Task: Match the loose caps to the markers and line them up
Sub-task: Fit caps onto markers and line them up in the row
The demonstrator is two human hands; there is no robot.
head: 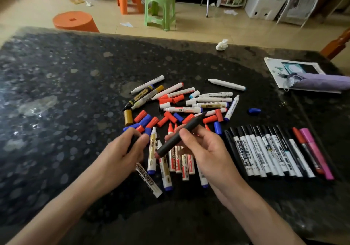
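Observation:
My right hand grips a long dark marker that points up and to the right over the pile. My left hand curls round a whiteboard marker whose white barrel sticks out below the palm. Between and beyond my hands lies a heap of uncapped markers with red caps and blue caps scattered among them, plus a gold cap. To the right, a row of capped markers lies side by side, mostly black-capped, ending in a red one and a pink one.
The dark speckled table spreads wide to the left. A lone blue cap lies right of the heap. A crumpled tissue sits at the far edge, and a purple pouch on paper at the right. Stools stand on the floor beyond.

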